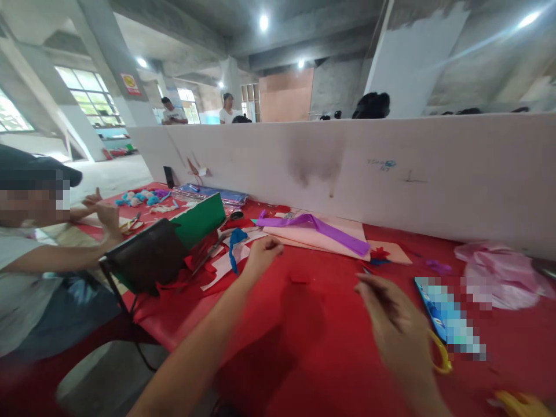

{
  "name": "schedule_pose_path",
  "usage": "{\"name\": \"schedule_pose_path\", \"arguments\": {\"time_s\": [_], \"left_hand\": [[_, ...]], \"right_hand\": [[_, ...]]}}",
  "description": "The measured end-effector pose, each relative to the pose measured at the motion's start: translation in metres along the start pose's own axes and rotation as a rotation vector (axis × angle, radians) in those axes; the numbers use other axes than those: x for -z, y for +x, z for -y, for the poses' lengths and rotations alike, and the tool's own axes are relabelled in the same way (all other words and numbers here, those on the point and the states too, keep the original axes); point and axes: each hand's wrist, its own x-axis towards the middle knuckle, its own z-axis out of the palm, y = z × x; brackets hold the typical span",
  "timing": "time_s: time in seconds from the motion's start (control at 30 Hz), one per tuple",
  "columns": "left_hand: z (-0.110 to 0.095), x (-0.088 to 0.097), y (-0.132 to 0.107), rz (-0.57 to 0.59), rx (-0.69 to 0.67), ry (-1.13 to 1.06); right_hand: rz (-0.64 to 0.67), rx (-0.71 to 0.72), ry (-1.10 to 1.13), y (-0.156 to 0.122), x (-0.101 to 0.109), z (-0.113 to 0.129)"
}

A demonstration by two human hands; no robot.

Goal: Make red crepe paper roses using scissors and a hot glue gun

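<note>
Work surface backed by a long partition, with 2 hands over its near half.
The left hand rests left of centre, just right of a short curled strip and paper scraps. Behind it, flat sheets lie near the partition with 1 long strip on top. A box stands further left, with 1 co-worker seated at the far-left edge. The right hand hovers nearer, right of centre, with a flat packet just to its right and a crumpled heap behind that packet.
</note>
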Motion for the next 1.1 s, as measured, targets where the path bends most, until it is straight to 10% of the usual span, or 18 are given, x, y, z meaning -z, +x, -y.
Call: {"name": "schedule_pose_path", "arguments": {"time_s": [0.13, 0.23, 0.5, 1.1], "left_hand": [[-0.025, -0.05, -0.053, 0.506, 0.206, -0.582], [-0.033, -0.076, -0.077, 0.673, 0.411, -0.771], [-0.021, -0.103, -0.077, 0.726, 0.414, -0.832], [-0.003, -0.102, -0.077, 0.868, 0.216, -0.748]], "right_hand": [[0.131, -0.296, 0.326, 0.036, -0.023, -0.012], [0.152, -0.375, 0.497, 0.037, -0.017, -0.024], [0.21, -0.446, 0.567, 0.038, -0.005, -0.023], [0.051, -0.53, 0.619, 0.043, -0.001, -0.032]]}}
